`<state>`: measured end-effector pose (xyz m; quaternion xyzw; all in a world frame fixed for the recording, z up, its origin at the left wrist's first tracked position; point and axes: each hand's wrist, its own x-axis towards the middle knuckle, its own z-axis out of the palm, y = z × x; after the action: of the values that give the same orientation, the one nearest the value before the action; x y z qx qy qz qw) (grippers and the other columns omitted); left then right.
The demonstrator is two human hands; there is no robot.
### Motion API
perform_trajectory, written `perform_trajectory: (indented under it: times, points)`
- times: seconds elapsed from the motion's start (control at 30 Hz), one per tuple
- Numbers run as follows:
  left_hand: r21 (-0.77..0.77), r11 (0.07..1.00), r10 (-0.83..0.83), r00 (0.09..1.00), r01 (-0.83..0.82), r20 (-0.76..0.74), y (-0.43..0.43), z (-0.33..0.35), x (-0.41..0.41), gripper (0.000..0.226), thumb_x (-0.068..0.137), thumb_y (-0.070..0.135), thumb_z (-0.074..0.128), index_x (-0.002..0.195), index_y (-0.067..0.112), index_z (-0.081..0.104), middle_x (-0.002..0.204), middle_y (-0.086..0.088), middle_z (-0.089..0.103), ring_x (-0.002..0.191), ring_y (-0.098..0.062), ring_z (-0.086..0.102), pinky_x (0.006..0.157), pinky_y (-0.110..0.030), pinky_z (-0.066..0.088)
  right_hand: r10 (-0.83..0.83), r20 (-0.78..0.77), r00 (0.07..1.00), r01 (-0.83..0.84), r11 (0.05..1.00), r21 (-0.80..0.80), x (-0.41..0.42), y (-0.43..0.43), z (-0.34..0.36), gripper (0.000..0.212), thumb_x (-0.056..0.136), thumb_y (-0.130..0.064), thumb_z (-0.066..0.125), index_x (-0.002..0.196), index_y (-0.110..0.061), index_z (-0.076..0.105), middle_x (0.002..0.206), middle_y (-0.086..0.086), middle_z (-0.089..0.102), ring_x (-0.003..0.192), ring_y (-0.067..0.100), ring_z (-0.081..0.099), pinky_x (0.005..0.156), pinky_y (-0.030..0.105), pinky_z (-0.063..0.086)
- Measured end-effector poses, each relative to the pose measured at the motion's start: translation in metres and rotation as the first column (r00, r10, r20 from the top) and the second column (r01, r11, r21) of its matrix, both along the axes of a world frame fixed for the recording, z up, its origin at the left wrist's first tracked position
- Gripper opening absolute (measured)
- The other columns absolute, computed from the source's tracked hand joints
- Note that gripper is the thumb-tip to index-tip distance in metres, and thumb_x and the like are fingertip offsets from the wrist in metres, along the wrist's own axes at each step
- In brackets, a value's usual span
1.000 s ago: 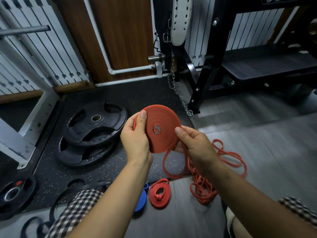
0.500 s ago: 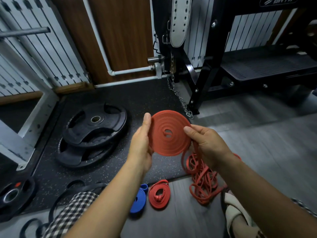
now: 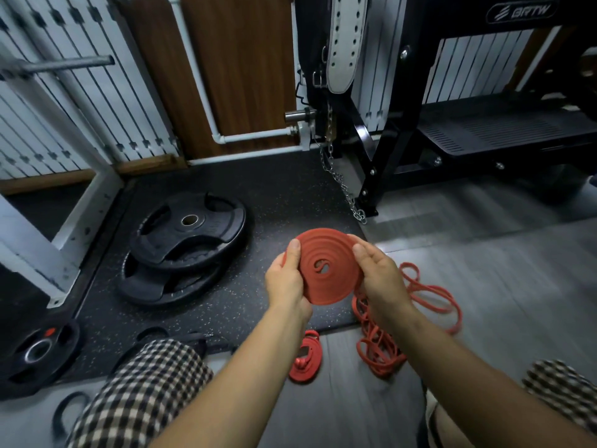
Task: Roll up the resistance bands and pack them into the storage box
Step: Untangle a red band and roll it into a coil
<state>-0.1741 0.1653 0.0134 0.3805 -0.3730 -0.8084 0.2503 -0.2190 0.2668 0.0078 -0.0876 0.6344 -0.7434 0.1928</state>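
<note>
Lowered: band coil (image 3: 326, 266); bench logo (image 3: 520, 12) reads BRTW.

a gym: stacked weight plates (image 3: 190, 227) on rubber matting (image 3: 290, 189), black bench frame (image 3: 484, 137)

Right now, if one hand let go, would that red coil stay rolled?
Probably not: the red coil is wound only on itself, held by left hand and right hand, so it likely loosens. Its loose tail lies in limp loops, suggesting floppy and light.

Left hand (image 3: 286, 279) and right hand (image 3: 381, 276) gripping coiled red band (image 3: 326, 266), loose red band (image 3: 381, 347) on floor
</note>
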Motion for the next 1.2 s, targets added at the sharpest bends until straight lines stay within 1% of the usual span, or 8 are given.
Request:
perform_trajectory:
  times: [0.17,0.3,0.37,0.47,0.57,0.77,0.97,1.2]
  points:
    - [0.123,0.967,0.205,0.969,-0.223,0.140,0.035,-0.051,0.010,0.023,0.093,0.021,0.053,0.096,0.000,0.061,0.080,-0.009,0.059,0.069,-0.020,0.056,0.057,-0.025,0.051,-0.244,-0.031,0.969,0.245,0.947,0.209,0.022,0.004,-0.060,0.025,0.096,-0.006,0.040,0.115,-0.001,0.054,0.108,0.013,0.059,0.099,0.021,0.055,0.085,0.028,0.047]
    - [0.234,0.924,0.218,0.920,-0.302,0.325,0.063,-0.129,0.040,0.032,0.094,0.022,0.051,0.115,-0.002,0.057,0.088,-0.010,0.059,0.073,-0.024,0.057,0.069,-0.034,0.050,-0.365,0.031,0.930,0.326,0.864,0.382,0.059,0.020,-0.128,0.013,0.092,0.002,0.043,0.103,0.005,0.049,0.095,0.013,0.050,0.088,0.021,0.046,0.063,0.018,0.036]
    - [0.308,0.884,0.206,0.884,-0.352,0.419,0.072,-0.168,0.059,0.034,0.093,0.021,0.053,0.116,-0.003,0.057,0.079,-0.007,0.058,0.060,-0.022,0.058,0.061,-0.032,0.051,-0.356,0.112,0.928,0.261,0.834,0.485,0.078,0.033,-0.166,0.008,0.091,0.002,0.046,0.098,-0.001,0.046,0.095,0.015,0.052,0.087,0.022,0.047,0.066,0.024,0.032]
    - [0.361,0.845,0.144,0.819,-0.393,0.555,0.084,-0.217,0.069,0.041,0.091,0.023,0.056,0.116,-0.008,0.056,0.094,-0.013,0.058,0.081,-0.026,0.056,0.077,-0.041,0.048,-0.317,0.232,0.920,0.125,0.795,0.593,0.092,0.051,-0.221,0.015,0.088,0.003,0.051,0.102,-0.001,0.050,0.103,0.021,0.058,0.093,0.029,0.053,0.078,0.032,0.039]
    - [0.404,0.811,0.120,0.796,-0.423,0.593,0.090,-0.243,0.052,0.044,0.093,0.029,0.051,0.117,-0.007,0.055,0.104,-0.020,0.059,0.088,-0.027,0.053,0.074,-0.039,0.047,-0.304,0.282,0.910,0.054,0.760,0.648,0.069,0.055,-0.261,0.019,0.086,0.007,0.051,0.103,-0.003,0.051,0.110,0.027,0.058,0.103,0.037,0.055,0.088,0.041,0.041]
    - [0.404,0.791,0.203,0.820,-0.460,0.535,0.056,-0.271,-0.005,0.043,0.098,0.029,0.039,0.132,0.004,0.046,0.119,-0.013,0.055,0.090,-0.027,0.055,0.092,-0.041,0.042,-0.118,0.276,0.954,-0.086,0.773,0.628,-0.005,0.012,-0.319,0.027,0.087,0.006,0.050,0.113,0.009,0.055,0.109,0.015,0.058,0.098,0.017,0.049,0.078,0.020,0.036]
    - [0.499,0.808,-0.055,0.803,-0.314,0.594,0.065,-0.328,-0.025,0.042,0.098,0.035,0.036,0.134,0.016,0.044,0.130,-0.005,0.055,0.103,-0.020,0.053,0.074,-0.026,0.032,-0.103,0.223,0.969,-0.080,0.727,0.682,-0.045,0.021,-0.367,0.027,0.087,0.007,0.049,0.114,0.010,0.056,0.118,0.022,0.059,0.113,0.030,0.053,0.086,0.015,0.033]
    - [0.589,0.707,-0.031,0.815,-0.391,0.579,0.075,-0.361,-0.047,0.037,0.099,0.029,0.036,0.130,0.013,0.048,0.081,0.001,0.057,0.066,-0.013,0.050,0.051,-0.023,0.031,-0.056,0.014,0.998,0.023,0.620,0.784,-0.061,0.028,-0.381,0.035,0.089,-0.001,0.051,0.124,0.003,0.048,0.128,0.021,0.052,0.120,0.032,0.048,0.098,0.027,0.032]
